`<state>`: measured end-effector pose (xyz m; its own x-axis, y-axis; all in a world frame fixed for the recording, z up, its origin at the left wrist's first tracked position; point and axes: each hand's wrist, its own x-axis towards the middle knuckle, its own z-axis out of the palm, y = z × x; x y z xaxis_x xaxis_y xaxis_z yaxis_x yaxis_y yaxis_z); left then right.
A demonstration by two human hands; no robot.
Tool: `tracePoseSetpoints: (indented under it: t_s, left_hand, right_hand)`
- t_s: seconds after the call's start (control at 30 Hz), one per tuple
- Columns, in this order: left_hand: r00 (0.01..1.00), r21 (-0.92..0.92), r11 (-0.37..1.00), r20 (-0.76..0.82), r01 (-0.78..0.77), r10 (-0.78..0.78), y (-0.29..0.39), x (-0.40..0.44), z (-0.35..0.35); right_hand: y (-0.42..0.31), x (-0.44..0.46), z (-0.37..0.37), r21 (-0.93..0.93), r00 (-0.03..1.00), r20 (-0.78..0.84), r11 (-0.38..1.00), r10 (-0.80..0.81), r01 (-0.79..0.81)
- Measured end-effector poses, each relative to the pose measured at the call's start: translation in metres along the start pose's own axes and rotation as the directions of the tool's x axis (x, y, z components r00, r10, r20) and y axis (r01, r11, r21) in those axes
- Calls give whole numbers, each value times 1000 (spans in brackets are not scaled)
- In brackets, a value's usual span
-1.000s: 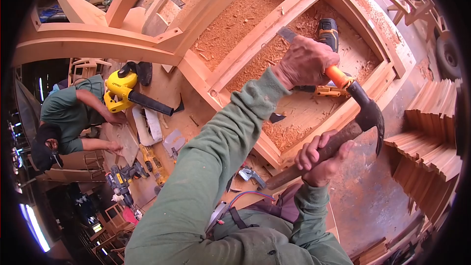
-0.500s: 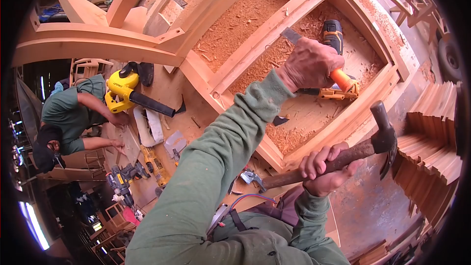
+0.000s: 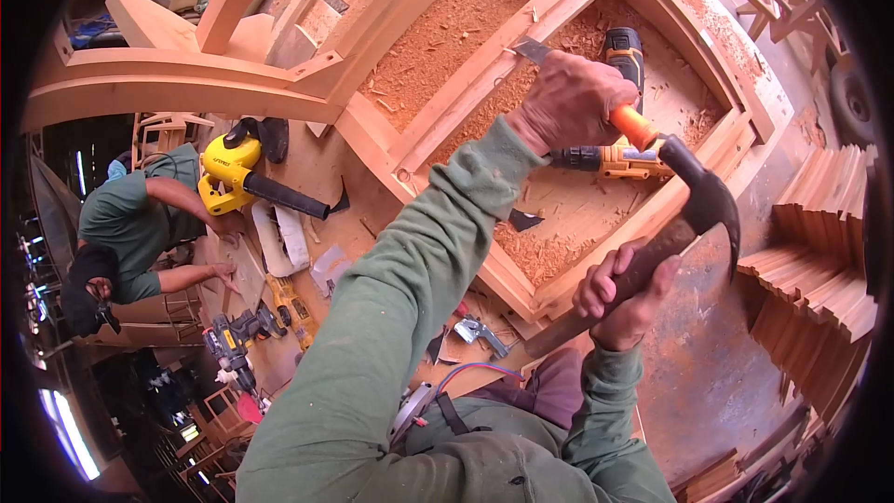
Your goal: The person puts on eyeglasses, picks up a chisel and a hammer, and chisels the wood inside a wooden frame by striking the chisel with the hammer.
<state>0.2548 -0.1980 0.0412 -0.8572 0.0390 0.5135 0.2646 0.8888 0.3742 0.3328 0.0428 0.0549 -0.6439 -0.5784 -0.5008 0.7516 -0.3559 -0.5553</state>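
My left hand is wrapped round a chisel with an orange handle. The chisel's flat metal blade rests at the wooden crossrail of a frame. In my right hand is a claw hammer with a dark wooden handle. Its head is up against the butt of the chisel handle, or very close to it. Beneath my left hand, inside the frame, lie a yellow and black cordless power tool and another black and yellow tool body among wood shavings.
A yellow blower stands left of the frame. Cordless drills and a metal clamp-like piece lie nearer me. At the left a co-worker in a green shirt bends over a board. Stacked cut wood is at the right.
The hammer has swung up and left, from below the frame's corner to the chisel's butt. The chisel and my left hand sit slightly further left and up.
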Motion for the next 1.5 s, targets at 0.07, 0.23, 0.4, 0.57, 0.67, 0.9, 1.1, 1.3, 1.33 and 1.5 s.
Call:
tracePoseSetpoints:
  t_s: [0.07,0.23,0.4,0.57,0.67,0.9,1.1,1.3,1.33,1.5]
  left_hand:
    - [1000,37,999,-6,-19,19,-1,0,2]
    - [1000,62,998,-5,-30,31,0,-5,7]
    - [999,42,999,45,1,-3,11,-4,9]
    - [999,5,1000,41,21,-21,11,-1,6]
    - [1000,-13,1000,5,25,-24,8,0,5]
    - [1000,-24,999,-3,23,-23,2,0,10]
    - [999,-15,1000,-48,17,-17,-1,-1,10]
    - [999,0,1000,-29,16,-16,0,2,10]
    - [999,-6,1000,-30,15,-15,3,2,8]
    - [1000,-5,1000,-27,0,0,6,0,8]
  right_hand:
    - [0,-7,2,65,993,31,992,-114,112]
    - [-4,-12,-1,155,991,-12,979,-131,131]
    - [-2,-13,5,93,996,27,992,-86,83]
    - [-3,-12,1,80,992,73,992,-107,101]
    - [-3,-8,6,159,979,36,968,-200,192]
    - [-9,3,9,38,1000,-24,999,-10,11]
    - [-2,5,14,57,996,-17,995,-83,84]
    - [-3,3,18,86,979,-22,975,-204,205]
    - [-2,2,17,152,973,13,963,-229,224]
    - [-4,16,11,-13,998,14,998,62,-62]
